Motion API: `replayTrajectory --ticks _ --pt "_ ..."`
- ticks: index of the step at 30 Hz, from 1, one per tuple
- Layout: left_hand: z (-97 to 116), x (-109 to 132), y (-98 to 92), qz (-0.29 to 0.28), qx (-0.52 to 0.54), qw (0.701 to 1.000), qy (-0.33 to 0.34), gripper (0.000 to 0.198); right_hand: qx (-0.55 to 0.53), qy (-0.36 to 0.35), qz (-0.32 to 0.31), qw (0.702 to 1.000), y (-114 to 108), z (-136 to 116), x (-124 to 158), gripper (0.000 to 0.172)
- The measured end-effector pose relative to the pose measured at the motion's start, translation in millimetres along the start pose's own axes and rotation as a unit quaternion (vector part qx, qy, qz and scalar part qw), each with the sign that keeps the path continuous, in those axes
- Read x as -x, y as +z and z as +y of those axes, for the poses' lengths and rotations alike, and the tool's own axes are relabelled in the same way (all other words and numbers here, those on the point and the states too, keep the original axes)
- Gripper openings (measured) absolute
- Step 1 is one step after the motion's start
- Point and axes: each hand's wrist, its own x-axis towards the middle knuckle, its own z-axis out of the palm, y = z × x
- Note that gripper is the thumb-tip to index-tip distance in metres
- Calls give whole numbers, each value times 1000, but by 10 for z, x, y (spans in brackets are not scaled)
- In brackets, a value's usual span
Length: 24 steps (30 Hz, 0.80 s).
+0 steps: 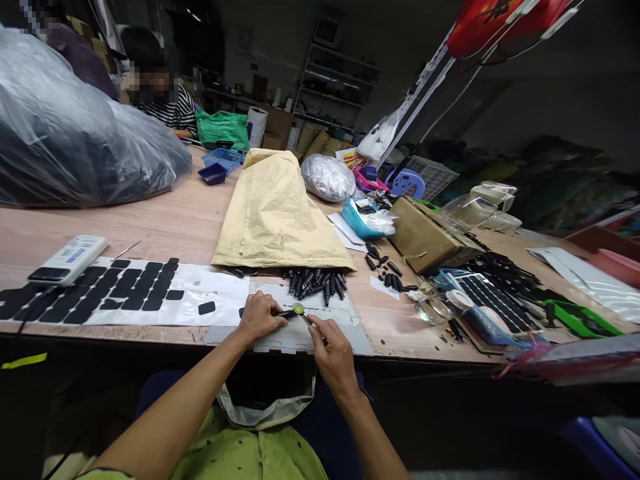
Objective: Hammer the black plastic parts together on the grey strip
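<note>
Pinching black part point(286, 313) left-handed, green-tipped tool point(300, 311) right-handed; remote point(67, 259) print illegible

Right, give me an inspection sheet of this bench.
Surface: wooden table, crowded.
Job's things: black piece meets green-headed tool; pile of black parts spills from tan sack.
Clutter: pad sheet, remote, cardboard box, solar panel.
Hands: left hand grips the piece; right hand holds the tool.
Cables: thin dark cord at left edge.
Surroundings: plastic bag, seated person, shelves.
</note>
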Motion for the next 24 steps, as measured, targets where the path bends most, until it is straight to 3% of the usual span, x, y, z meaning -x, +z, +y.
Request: replayTrajectory --ticks 3,9,19,22,24 --pt "-17 7 -4 2 11 1000 11 18 81 11 19 996 -85 235 -60 28" --pt "-20 -11 -48 -17 25 1000 1 43 166 -81 24 983 -95 700 -213 27" --pt "9 -14 -88 -23 21 1000 -3 42 182 -73 35 980 -17 736 -219 26" --pt "90 157 -172 -46 94 993 45 34 193 -69 39 978 -10 756 -213 26" --pt "158 383 -193 -95 155 979 90 27 198 -69 43 977 -4 764 -211 26"
